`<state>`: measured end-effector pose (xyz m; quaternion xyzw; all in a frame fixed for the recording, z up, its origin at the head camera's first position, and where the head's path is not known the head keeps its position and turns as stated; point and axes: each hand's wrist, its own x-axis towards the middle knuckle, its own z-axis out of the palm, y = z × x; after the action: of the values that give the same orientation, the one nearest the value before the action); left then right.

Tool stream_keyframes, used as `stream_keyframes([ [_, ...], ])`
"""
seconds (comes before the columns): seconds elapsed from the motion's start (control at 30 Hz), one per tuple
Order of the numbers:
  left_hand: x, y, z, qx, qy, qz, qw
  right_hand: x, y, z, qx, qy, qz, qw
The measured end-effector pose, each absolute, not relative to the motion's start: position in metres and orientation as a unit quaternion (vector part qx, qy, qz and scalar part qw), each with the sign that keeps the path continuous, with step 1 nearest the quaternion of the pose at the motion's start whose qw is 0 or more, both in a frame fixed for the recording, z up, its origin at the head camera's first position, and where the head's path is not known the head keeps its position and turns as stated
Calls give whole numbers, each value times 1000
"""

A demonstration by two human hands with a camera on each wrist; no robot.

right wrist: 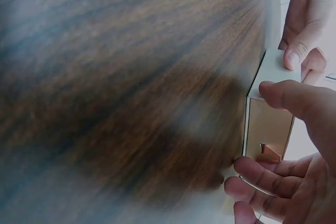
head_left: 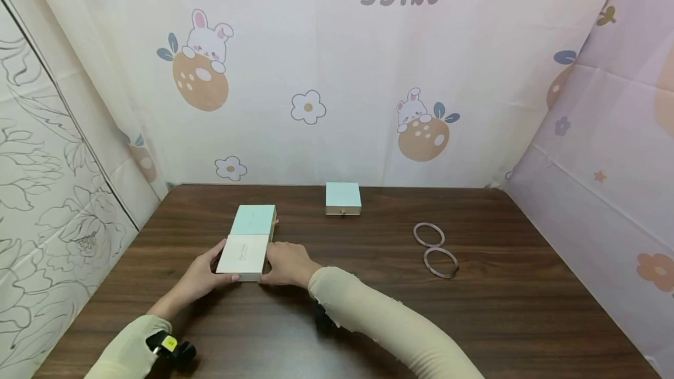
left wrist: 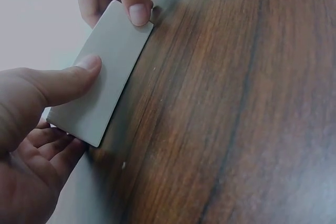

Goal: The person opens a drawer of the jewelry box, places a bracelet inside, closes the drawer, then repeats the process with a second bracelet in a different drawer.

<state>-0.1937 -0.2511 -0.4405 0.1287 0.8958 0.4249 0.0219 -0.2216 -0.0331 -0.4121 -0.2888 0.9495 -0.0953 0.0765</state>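
Note:
A cream-white drawer-style gift box (head_left: 242,255) lies flat on the table at left of centre, small lettering on its lid. My left hand (head_left: 198,278) grips its left front corner, thumb on the front wall (left wrist: 107,85) and fingers round the side. At the opposite corner my right hand (head_left: 289,263) holds the box, thumb on the front wall and fingers along the right side. In the right wrist view that side shows a gold-toned drawer end (right wrist: 268,124) with a small ribbon tab. Directly behind, edge to edge, lies a pale mint box (head_left: 254,219) with a pull on its right.
Another pale mint drawer box (head_left: 343,195) stands at the table's back edge, its small pull facing front. To the right, two pinkish rings (head_left: 429,234) lie one in front of the other. A printed curtain (head_left: 347,63) hangs behind the dark wood table (head_left: 474,320).

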Motion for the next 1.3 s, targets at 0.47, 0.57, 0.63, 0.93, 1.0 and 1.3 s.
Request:
stream_keyframes([
  [0.47, -187, -237, -430, 125, 895, 427, 10, -215, -18, -405, -292, 948, -108, 68],
  [0.57, -185, -232, -427, 125, 894, 431, 7, -214, -13, -404, -296, 947, -108, 64],
  [0.63, -184, -229, -426, 126, 893, 432, 4, -213, -9, -402, -297, 947, -107, 63],
  [0.93, -181, -212, -423, 125, 893, 433, 5, -210, 10, -398, -302, 945, -106, 63],
  [1.0, -180, -209, -423, 122, 891, 436, 7, -208, 14, -397, -302, 945, -107, 62],
  [1.3, -175, -189, -419, 119, 885, 450, 12, -205, 34, -397, -295, 948, -107, 62],
])
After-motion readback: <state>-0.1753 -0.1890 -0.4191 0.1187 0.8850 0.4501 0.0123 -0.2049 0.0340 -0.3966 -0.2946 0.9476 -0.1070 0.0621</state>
